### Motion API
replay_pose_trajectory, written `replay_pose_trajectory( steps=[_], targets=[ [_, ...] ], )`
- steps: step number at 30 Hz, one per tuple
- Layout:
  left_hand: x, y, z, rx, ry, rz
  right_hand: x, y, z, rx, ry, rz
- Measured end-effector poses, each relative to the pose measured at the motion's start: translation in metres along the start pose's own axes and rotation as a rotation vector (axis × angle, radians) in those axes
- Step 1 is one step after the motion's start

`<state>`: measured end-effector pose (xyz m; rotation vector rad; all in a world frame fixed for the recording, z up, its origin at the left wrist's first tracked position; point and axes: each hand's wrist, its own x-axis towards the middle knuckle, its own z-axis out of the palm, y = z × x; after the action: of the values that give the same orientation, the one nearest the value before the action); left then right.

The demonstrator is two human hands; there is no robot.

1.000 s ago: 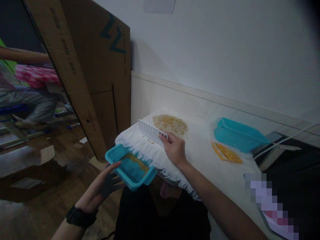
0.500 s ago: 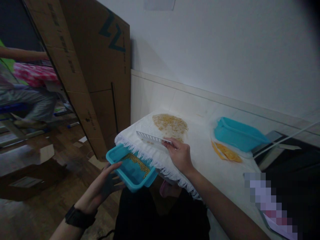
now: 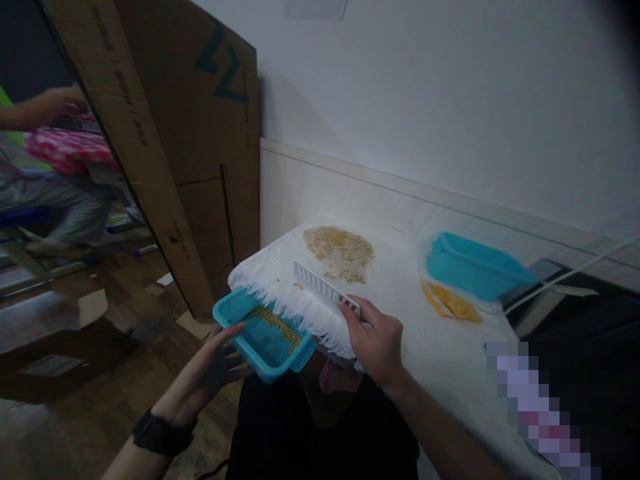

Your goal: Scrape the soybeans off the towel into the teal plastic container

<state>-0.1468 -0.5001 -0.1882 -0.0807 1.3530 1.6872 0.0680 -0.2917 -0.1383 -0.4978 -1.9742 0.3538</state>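
Note:
My left hand [image 3: 213, 367] holds the near left side of a teal plastic tub [image 3: 270, 371], thumb over the rim and fingers along the outside. Yellow beans, like soybeans, lie along the tub's far side, just below the table edge. In my right hand [image 3: 377, 337] is a white slotted plastic strip [image 3: 320, 285], gripped by its right end and slanting over the fringed white cloth [image 3: 265, 263]. A few stray beans lie near the strip. Farther back, a pile of beans [image 3: 343, 250] is spread on the cloth.
A second teal tub [image 3: 477, 263] and a yellow-orange packet [image 3: 453, 301] sit to the right on the table. Dark items [image 3: 565, 347] lie at the right edge. A tall cardboard box [image 3: 200, 133] stands left. Beyond it, another person's arm [image 3: 40, 110] shows.
My right hand has moved right and nearer to me with the white slotted strip, which is tilted more steeply. The left hand and tub have hardly moved. The other person's arm has shifted.

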Motion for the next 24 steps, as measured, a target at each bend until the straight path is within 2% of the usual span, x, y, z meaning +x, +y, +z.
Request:
replay_pose_trajectory(
  steps=[7, 14, 19, 24],
  targets=[
    [-0.001, 0.002, 0.002, 0.006, -0.012, 0.005, 0.003, -0.004, 0.002, 0.021, -0.019, -0.036],
    [0.003, -0.001, -0.004, 0.029, -0.028, 0.012, -0.002, -0.009, 0.007, 0.066, -0.013, -0.043],
    [0.004, 0.0, -0.006, 0.016, -0.023, 0.003, -0.006, -0.017, 0.009, 0.124, -0.052, 0.003],
    [0.004, 0.001, -0.005, 0.016, -0.012, 0.01, 0.008, -0.01, 0.023, 0.134, -0.017, 0.064]
  ],
)
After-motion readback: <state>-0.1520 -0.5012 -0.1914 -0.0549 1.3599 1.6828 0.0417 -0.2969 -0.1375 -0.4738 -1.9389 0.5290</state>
